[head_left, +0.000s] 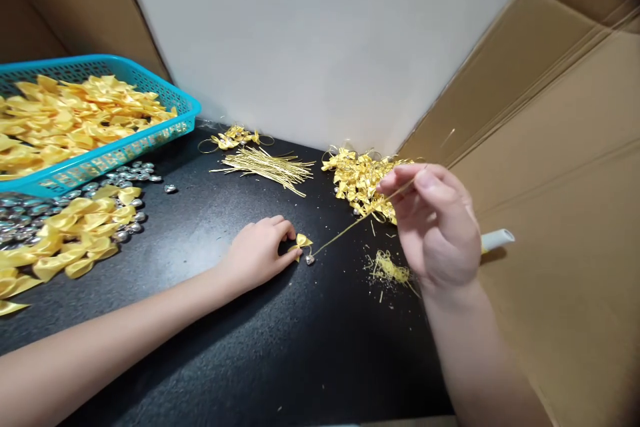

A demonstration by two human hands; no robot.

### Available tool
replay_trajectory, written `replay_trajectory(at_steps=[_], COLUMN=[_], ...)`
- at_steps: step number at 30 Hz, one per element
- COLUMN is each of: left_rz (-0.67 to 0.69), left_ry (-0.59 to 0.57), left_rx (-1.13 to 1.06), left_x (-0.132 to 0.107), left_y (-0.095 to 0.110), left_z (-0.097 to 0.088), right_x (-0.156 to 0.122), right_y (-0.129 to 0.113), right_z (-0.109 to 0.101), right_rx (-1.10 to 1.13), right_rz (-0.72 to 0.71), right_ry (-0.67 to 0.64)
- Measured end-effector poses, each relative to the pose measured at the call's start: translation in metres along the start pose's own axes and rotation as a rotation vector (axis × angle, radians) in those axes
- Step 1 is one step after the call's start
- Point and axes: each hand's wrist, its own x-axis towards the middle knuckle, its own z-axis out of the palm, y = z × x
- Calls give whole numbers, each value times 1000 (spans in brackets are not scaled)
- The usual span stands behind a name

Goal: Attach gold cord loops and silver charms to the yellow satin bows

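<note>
My left hand rests on the black table, its fingers pinched on a small yellow ribbon bow with a silver bead beside it. My right hand is raised to the right, thumb and fingers pinched on a thin gold cord that runs taut down to the bow and bead. A white tube-like object sticks out behind my right hand; I cannot tell whether the hand holds it.
A teal basket full of yellow bows stands at back left, with loose bows and silver beads before it. Cut gold cords, a pile of finished bows and cord scraps lie further back. Cardboard walls the right side.
</note>
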Motion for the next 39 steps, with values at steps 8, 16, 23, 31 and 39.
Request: replay_trajectory(at_steps=[8, 16, 23, 31, 39], left_rz=[122, 59, -67, -212, -251], left_ry=[-12, 40, 54, 34, 4], left_rx=[-186, -389, -752, -1113, -1194], left_x=[4, 2, 7, 9, 3], left_y=[-4, -9, -18, -16, -12], left_z=[3, 3, 7, 9, 13], right_x=[21, 17, -8, -55, -84], right_y=[-36, -53, -30, 51, 102], right_z=[3, -7, -16, 17, 55], right_rx=[-154, 52, 212, -15, -189], right_rz=[-29, -22, 17, 211, 397], right_ry=[-20, 14, 64, 9, -126])
